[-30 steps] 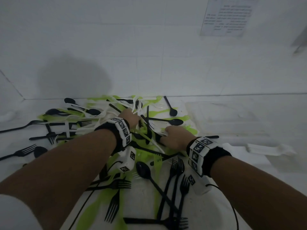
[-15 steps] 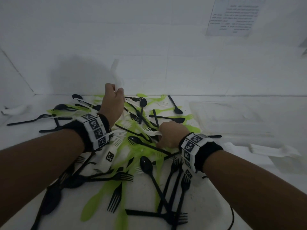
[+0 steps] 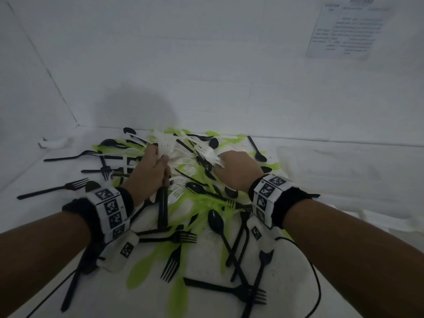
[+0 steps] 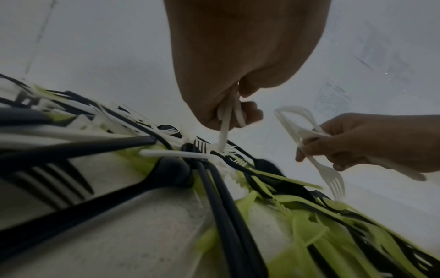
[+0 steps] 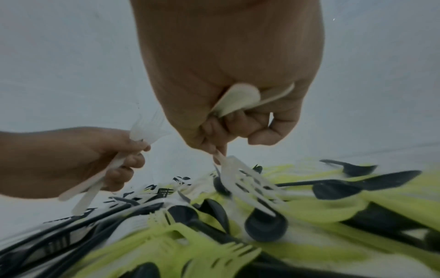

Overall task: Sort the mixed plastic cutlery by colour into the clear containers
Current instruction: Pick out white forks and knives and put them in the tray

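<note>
— Hands first: what has shifted since half a second back?

— Then, the left hand point(image 3: 153, 167) was raised toward the back wall with a white piece held high. Now it is down at the pile again, fingers curled round a bunch of white cutlery point(image 4: 229, 111), its prongs fanning out toward twelve o'clock. The right hand point(image 3: 238, 166) sits where it was, clenched on white forks and a spoon point(image 5: 239, 98), one white fork point(image 5: 245, 178) hanging from its fingertips onto the heap.

— Meaning for the sort?

— White is being gathered first, by the look of it. Both fists are loaded and nothing has gone into a container yet; the black cutlery point(image 3: 216, 222) and green cutlery point(image 3: 202, 204) lie untouched, mixed across the middle of the surface.

— And the containers?

— One clear container point(image 3: 325, 166) lies at about two o'clock of the pile, well apart from the hands; it is faint against the white, so its outline may be misjudged.

— Surroundings?

— White table point(image 3: 286, 271), white walls, dim light. A printed sheet point(image 3: 343, 31) hangs at one o'clock on the wall, a white scrap point(image 3: 54, 143) lies at ten o'clock near the corner, and a black cable point(image 3: 317, 283) trails by the right forearm.
</note>
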`<state>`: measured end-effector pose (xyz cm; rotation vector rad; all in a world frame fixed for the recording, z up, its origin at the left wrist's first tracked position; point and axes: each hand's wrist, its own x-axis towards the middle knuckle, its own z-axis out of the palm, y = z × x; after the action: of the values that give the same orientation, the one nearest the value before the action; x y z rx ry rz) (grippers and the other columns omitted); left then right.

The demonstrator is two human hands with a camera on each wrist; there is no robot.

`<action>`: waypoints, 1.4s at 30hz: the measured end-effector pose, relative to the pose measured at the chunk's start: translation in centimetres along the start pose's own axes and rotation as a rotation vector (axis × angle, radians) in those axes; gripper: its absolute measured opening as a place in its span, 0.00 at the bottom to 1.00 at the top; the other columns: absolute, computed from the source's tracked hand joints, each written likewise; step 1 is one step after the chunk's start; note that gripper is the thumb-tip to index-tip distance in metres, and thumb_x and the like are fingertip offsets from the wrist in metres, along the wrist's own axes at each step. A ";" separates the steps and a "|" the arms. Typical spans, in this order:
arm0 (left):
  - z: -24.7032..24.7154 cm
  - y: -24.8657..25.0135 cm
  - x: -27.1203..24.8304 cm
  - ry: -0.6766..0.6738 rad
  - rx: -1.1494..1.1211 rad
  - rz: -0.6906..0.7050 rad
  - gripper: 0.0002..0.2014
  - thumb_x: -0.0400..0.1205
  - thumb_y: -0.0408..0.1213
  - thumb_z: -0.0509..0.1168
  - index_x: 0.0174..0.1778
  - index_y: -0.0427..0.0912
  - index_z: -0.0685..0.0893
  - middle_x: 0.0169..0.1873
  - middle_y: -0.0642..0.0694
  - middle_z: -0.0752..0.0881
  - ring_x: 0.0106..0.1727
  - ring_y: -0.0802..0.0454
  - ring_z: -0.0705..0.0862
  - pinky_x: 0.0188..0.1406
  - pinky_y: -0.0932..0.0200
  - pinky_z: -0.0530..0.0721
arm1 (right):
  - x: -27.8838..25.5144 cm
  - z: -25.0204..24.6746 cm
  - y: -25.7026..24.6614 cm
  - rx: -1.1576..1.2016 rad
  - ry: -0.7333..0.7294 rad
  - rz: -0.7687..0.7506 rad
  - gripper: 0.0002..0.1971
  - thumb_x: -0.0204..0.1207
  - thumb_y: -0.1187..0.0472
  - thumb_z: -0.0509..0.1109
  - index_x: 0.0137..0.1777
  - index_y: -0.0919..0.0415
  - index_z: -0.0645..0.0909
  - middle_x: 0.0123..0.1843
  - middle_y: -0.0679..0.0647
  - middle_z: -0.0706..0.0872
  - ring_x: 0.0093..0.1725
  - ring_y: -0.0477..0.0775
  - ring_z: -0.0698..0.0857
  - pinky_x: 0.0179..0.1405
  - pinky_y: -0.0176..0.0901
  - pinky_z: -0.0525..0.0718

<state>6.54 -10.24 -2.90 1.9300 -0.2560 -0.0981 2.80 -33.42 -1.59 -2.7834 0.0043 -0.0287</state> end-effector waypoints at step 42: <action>-2.7 -3.8 1.6 -0.289 0.918 0.185 0.10 0.87 0.48 0.63 0.50 0.44 0.81 0.49 0.44 0.84 0.54 0.42 0.84 0.51 0.47 0.83 | 1.6 6.7 -5.4 0.938 -0.140 0.346 0.08 0.86 0.59 0.61 0.54 0.63 0.78 0.38 0.60 0.80 0.23 0.54 0.78 0.25 0.45 0.80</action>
<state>9.15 -6.80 -5.34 2.7867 -0.7725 -0.1534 4.57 -26.00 -5.94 -1.8128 0.3425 0.1992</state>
